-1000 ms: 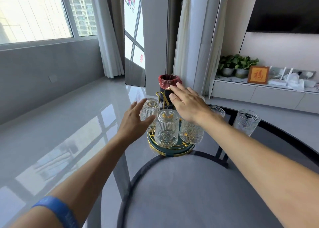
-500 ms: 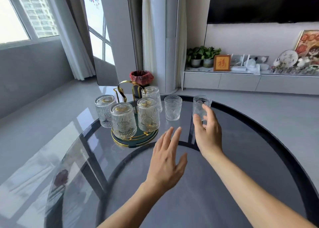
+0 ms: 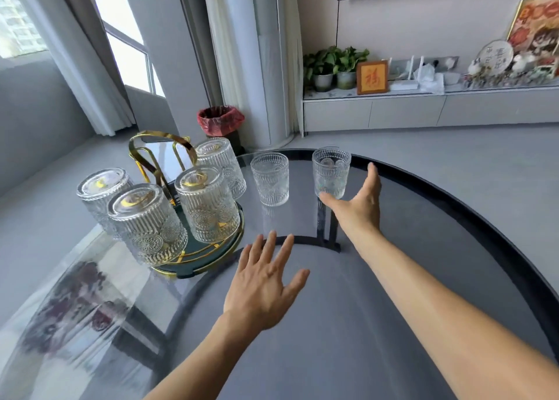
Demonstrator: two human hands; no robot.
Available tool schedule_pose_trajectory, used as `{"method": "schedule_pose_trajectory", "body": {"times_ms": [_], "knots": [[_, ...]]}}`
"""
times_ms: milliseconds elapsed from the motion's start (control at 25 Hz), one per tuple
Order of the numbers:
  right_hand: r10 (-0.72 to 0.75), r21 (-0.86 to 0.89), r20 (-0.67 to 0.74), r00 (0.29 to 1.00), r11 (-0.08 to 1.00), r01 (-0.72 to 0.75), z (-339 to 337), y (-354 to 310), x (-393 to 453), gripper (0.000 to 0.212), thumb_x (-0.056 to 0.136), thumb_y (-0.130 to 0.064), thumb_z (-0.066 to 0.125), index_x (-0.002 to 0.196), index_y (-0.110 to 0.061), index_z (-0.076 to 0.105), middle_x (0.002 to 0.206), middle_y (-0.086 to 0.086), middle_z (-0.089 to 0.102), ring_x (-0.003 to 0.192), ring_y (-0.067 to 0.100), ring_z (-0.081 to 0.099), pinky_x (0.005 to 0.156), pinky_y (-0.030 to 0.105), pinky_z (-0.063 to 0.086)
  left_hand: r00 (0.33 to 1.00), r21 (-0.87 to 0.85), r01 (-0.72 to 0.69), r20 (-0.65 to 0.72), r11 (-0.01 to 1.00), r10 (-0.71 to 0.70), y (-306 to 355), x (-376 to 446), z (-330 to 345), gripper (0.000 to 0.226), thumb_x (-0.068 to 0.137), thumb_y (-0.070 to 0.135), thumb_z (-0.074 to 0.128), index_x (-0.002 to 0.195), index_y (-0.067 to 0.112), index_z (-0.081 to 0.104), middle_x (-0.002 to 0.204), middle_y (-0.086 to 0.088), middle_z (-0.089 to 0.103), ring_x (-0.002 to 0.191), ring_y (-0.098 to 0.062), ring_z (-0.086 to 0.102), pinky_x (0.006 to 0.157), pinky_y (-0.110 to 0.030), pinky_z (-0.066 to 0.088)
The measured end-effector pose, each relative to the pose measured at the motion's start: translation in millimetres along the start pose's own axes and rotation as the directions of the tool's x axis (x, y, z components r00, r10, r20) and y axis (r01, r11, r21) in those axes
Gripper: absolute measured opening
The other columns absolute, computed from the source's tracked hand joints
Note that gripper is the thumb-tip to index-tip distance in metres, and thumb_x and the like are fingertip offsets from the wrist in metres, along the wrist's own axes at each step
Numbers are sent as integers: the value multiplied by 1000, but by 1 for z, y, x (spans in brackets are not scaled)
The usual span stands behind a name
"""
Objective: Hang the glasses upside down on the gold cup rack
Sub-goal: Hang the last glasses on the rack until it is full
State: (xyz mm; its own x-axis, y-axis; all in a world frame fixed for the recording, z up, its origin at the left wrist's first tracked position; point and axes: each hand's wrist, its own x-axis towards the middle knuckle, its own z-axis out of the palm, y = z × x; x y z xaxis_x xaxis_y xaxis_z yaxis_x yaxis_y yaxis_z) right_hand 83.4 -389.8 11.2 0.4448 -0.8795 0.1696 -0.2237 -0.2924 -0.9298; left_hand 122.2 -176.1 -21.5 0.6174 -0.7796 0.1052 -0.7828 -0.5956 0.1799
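right hand point(image 3: 360, 206) now nearer upright glass point(image 3: 330, 172)

A home living room: glass table point(image 3: 393, 293) near, low media cabinet point(image 3: 423, 110) far right (potted plants point(image 3: 332, 63), framed ornaments), curtained windows point(image 3: 127, 57) left.

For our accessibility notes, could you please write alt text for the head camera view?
A person's open right hand reaches around an upright ribbed clear glass on a round glass table. Four glasses hang inverted on the gold cup rack; another upright glass waits.
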Motion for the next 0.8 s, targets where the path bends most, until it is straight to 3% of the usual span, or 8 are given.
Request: {"method": "schedule_pose_trajectory", "body": {"times_ms": [200, 400, 520, 600, 680, 800], "knots": [[76, -24, 24, 997, 997, -75, 34, -1, 44, 113, 69, -32, 82, 153, -25, 7, 159, 4, 27, 138, 28, 37, 105, 38, 35, 999, -88, -3, -53, 996, -2, 1, 0, -2, 80, 89, 74, 18, 155, 36, -5, 165, 5, 3, 152, -16, -7, 116, -30, -11], [51, -85, 50, 997, 995, -46, 20, -11, 25, 93, 60, -38, 81, 139, -35, 31, 141, 1, 51, 123, 28, 51, 93, 34, 41, 999, -76, 21, -32, 997, -24, 0, 3, 2, 78, 88, 75, 18, 154, 34, 17, 166, -1, 9, 152, -20, -2, 117, -32, -9], [59, -6, 127, 990, 998, -59, 3, -27, -15, 89, 55, -38, 85, 130, -38, 36, 134, -2, 53, 116, 22, 51, 92, 33, 42, 997, -193, 18, -67, 981, -32, 0, 0, -6, 79, 89, 70, 31, 155, 32, 10, 164, 0, 21, 151, -19, 11, 121, -34, 5], [73, 193, 222, 972, 974, -117, -10, -46, -47, 90, 52, -35, 89, 126, -39, 38, 131, -3, 54, 114, 17, 54, 95, 40, 47, 992, -491, -4, -113, 871, -59, 3, -12, -21, 82, 89, 60, 51, 155, 39, 7, 159, 4, 34, 145, -13, 28, 119, -35, 23], [38, 377, 362, 931, 908, -183, -27, -73, -75, 91, 52, -31, 90, 129, -33, 41, 129, 1, 60, 110, 21, 64, 92, 47, 53, 975, -747, -53, -183, 662, -128, 9, -28, -40, 81, 87, 52, 62, 151, 49, 12, 156, 10, 37, 139, -2, 36, 114, -37, 34], [-104, 535, 558, 823, 804, -260, -42, -117, -103, 81, 62, -25, 86, 133, -23, 47, 125, 8, 67, 103, 30, 70, 86, 48, 57, 930, -889, -203, -306, 411, -202, 11, -43, -84, 71, 85, 48, 68, 145, 47, 31, 143, 5, 52, 129, -10, 52, 102, -45, 49]]}}
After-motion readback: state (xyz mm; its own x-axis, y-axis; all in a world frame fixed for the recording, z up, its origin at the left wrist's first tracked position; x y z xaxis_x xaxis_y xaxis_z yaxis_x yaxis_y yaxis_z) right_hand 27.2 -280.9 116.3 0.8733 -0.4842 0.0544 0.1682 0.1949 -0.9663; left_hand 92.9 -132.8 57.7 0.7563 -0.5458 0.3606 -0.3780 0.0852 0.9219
